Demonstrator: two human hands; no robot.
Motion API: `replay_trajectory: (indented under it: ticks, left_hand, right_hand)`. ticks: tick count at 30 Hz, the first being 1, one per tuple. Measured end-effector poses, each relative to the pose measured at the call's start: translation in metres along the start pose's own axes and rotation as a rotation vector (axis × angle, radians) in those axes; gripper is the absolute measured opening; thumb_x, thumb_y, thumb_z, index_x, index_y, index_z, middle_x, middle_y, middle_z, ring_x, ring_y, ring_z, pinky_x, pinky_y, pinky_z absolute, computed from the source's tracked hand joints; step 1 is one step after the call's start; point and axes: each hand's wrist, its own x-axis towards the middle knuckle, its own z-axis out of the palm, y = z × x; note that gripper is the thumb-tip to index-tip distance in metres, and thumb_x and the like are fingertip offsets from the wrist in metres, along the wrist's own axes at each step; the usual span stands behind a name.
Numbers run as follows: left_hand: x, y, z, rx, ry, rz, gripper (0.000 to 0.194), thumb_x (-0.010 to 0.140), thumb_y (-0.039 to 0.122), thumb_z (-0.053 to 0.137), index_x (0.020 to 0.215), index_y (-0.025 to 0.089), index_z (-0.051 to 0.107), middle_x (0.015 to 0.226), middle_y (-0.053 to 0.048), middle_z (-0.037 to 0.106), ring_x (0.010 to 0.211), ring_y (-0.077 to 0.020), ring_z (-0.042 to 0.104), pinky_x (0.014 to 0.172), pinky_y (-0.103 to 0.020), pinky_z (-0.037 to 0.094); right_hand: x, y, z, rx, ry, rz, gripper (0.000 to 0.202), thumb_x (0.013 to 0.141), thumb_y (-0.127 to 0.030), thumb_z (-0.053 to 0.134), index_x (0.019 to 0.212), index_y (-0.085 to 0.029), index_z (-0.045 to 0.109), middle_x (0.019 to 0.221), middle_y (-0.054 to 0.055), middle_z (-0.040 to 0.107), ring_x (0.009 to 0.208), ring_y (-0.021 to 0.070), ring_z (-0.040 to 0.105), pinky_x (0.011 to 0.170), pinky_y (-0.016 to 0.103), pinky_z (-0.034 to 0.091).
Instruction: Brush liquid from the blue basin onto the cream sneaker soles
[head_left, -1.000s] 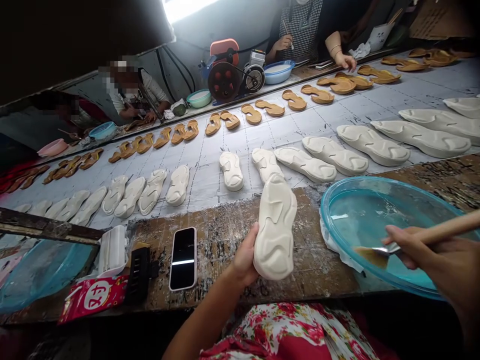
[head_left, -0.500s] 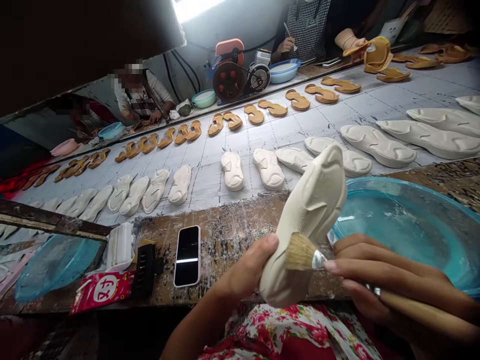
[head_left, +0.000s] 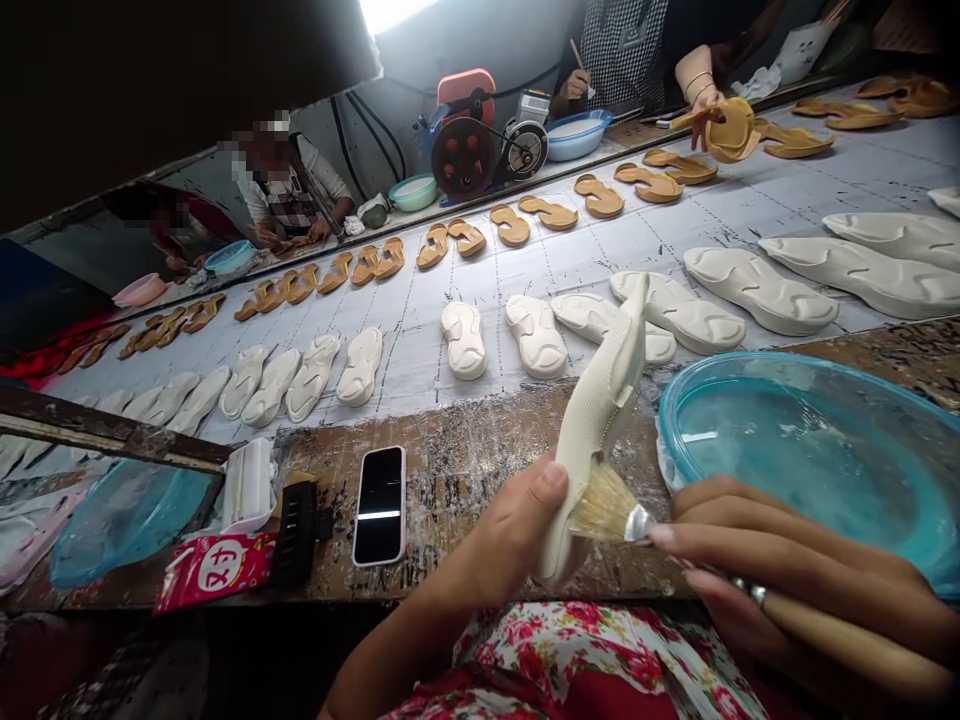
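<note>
My left hand (head_left: 517, 520) grips a cream-white shoe sole (head_left: 600, 390) near its lower end, tilted upright and seen nearly edge-on. In my right hand (head_left: 787, 560) is a wooden-handled brush (head_left: 611, 503), its pale bristles pressed against the sole's right-hand face. The far fingers of my left hand are hidden behind the sole. Just beyond my right hand stands a clear blue basin (head_left: 675, 470) with cloudy liquid in it. More white soles (head_left: 536, 335) lie in a row on the white-covered belt (head_left: 420, 350) ahead of me.
Tan sole pieces (head_left: 512, 225) line the belt's far side. On the worn bench (head_left: 450, 470) lie a phone (head_left: 379, 505), a black claw clip (head_left: 295, 530) and a red packet (head_left: 214, 570). A motor with pulleys (head_left: 465, 150) stands opposite. Across the belt, a co-worker's hand (head_left: 705, 105) holds a tan piece.
The sole in my left hand has turned from showing its broad face to nearly edge-on, the brush still against it. Across the belt, the co-worker's hand has lowered the tan piece.
</note>
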Motion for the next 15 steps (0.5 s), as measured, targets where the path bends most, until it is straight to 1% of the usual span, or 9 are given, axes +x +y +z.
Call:
replay_trajectory:
  ticks: [2, 5, 7, 8, 9, 11, 12, 13, 15]
  left_hand:
    - [-0.002, 0.004, 0.001, 0.044, 0.035, 0.005, 0.039, 0.087, 0.04, 0.043, 0.109, 0.015, 0.063, 0.087, -0.006, 0.062, 0.079, -0.0179, 0.049, 0.071, -0.025, 0.034]
    - [-0.001, 0.004, 0.0, 0.081, 0.095, -0.017, 0.04, 0.086, 0.042, 0.044, 0.11, 0.015, 0.062, 0.09, -0.005, 0.062, 0.08, -0.0182, 0.049, 0.072, -0.025, 0.035]
    - [0.001, 0.0, 0.0, 0.021, 0.164, -0.017, 0.042, 0.086, 0.044, 0.045, 0.11, 0.015, 0.061, 0.09, -0.005, 0.064, 0.081, -0.0181, 0.051, 0.075, -0.026, 0.036]
    - [0.002, -0.001, 0.0, -0.042, 0.192, -0.021, 0.043, 0.086, 0.046, 0.045, 0.111, 0.015, 0.061, 0.091, -0.005, 0.064, 0.083, -0.0184, 0.053, 0.077, -0.026, 0.037]
    - [0.004, -0.003, 0.001, -0.129, 0.194, -0.042, 0.046, 0.086, 0.047, 0.043, 0.112, 0.014, 0.06, 0.093, -0.006, 0.065, 0.087, -0.0192, 0.055, 0.081, -0.027, 0.038]
    - [0.007, -0.003, 0.003, -0.341, 0.135, -0.127, 0.051, 0.088, 0.048, 0.035, 0.115, 0.011, 0.058, 0.096, -0.009, 0.066, 0.093, -0.0221, 0.057, 0.087, -0.03, 0.038]
    - [0.009, -0.002, 0.004, -0.444, 0.093, -0.18, 0.054, 0.09, 0.047, 0.03, 0.115, 0.009, 0.058, 0.096, -0.011, 0.067, 0.094, -0.0235, 0.058, 0.089, -0.033, 0.039]
    - [0.011, -0.002, 0.005, -0.532, 0.057, -0.23, 0.055, 0.09, 0.046, 0.027, 0.115, 0.008, 0.058, 0.095, -0.012, 0.067, 0.095, -0.0247, 0.059, 0.091, -0.034, 0.039]
    - [0.014, -0.001, 0.003, -0.651, 0.024, -0.298, 0.055, 0.09, 0.044, 0.026, 0.115, 0.007, 0.059, 0.095, -0.013, 0.068, 0.097, -0.0258, 0.06, 0.094, -0.037, 0.038]
  right_hand:
    - [0.003, -0.005, 0.002, -0.024, -0.08, -0.029, 0.016, 0.08, -0.012, 0.052, 0.095, -0.016, 0.056, 0.067, 0.001, 0.057, 0.067, 0.0093, 0.056, 0.059, 0.017, 0.05]
    - [0.005, -0.014, 0.006, -0.08, -0.19, -0.05, 0.016, 0.082, -0.011, 0.05, 0.096, -0.015, 0.056, 0.069, 0.001, 0.06, 0.07, 0.0102, 0.058, 0.069, 0.02, 0.051]
    - [0.003, -0.018, 0.007, -0.123, -0.221, -0.112, 0.016, 0.085, -0.014, 0.046, 0.097, -0.014, 0.057, 0.073, 0.003, 0.062, 0.074, 0.0119, 0.059, 0.075, 0.021, 0.051]
    - [0.002, -0.018, 0.007, -0.144, -0.222, -0.142, 0.017, 0.086, -0.015, 0.044, 0.097, -0.014, 0.057, 0.074, 0.003, 0.063, 0.076, 0.0125, 0.06, 0.078, 0.022, 0.051]
    - [0.0, -0.017, 0.006, -0.16, -0.219, -0.158, 0.018, 0.086, -0.016, 0.043, 0.097, -0.014, 0.058, 0.075, 0.003, 0.063, 0.076, 0.0128, 0.06, 0.08, 0.022, 0.05]
    - [-0.004, -0.011, 0.003, -0.156, -0.231, -0.136, 0.018, 0.085, -0.016, 0.045, 0.099, -0.014, 0.057, 0.075, 0.003, 0.063, 0.077, 0.0122, 0.06, 0.08, 0.021, 0.051]
    - [-0.006, -0.007, 0.0, -0.133, -0.235, -0.117, 0.019, 0.083, -0.014, 0.049, 0.1, -0.015, 0.057, 0.074, 0.002, 0.062, 0.076, 0.0116, 0.06, 0.078, 0.021, 0.052]
    - [-0.007, -0.003, -0.003, -0.101, -0.23, -0.097, 0.021, 0.08, -0.012, 0.052, 0.101, -0.015, 0.056, 0.072, 0.002, 0.061, 0.073, 0.0109, 0.06, 0.073, 0.02, 0.052]
    - [-0.01, 0.004, -0.008, -0.043, -0.201, -0.084, 0.026, 0.074, -0.007, 0.056, 0.099, -0.015, 0.056, 0.068, 0.0, 0.059, 0.066, 0.0095, 0.058, 0.065, 0.018, 0.053]
